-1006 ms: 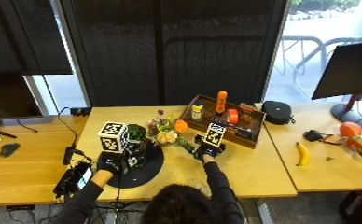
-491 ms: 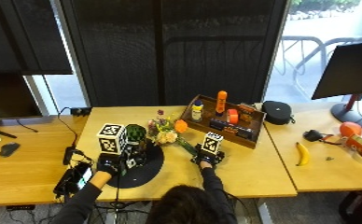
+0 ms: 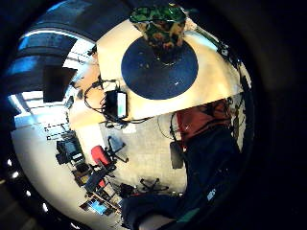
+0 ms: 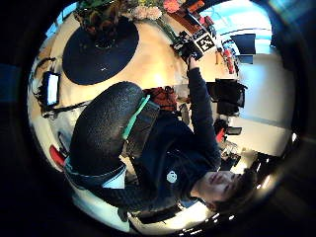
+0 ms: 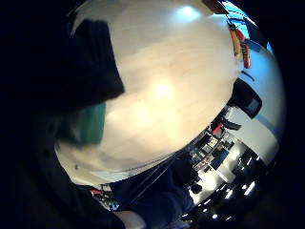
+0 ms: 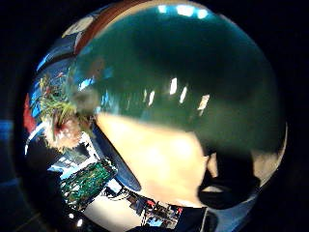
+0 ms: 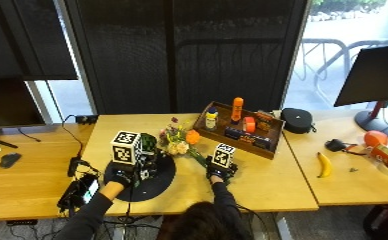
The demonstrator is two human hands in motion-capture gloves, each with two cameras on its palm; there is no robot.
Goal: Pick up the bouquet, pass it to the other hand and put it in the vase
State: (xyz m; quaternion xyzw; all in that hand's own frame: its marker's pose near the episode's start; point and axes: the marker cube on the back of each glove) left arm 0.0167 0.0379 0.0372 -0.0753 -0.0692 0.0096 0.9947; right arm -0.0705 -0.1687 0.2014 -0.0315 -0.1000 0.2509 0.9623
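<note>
left hand (image 7: 122,176) on mat (image 7: 155,181), grip unclear | right hand (image 7: 218,171) grips bouquet (image 7: 179,142) stems

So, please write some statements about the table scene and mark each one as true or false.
1. The bouquet already stands inside the vase. False: it lies on the table beside the vase.
2. The vase stands on a dark round mat. True.
3. The banana lies in the wooden tray. False: it lies on the table, apart from the tray.
4. The right hand is at the stem end of the bouquet. True.
5. An orange bottle stands upright in the tray. True.
</note>
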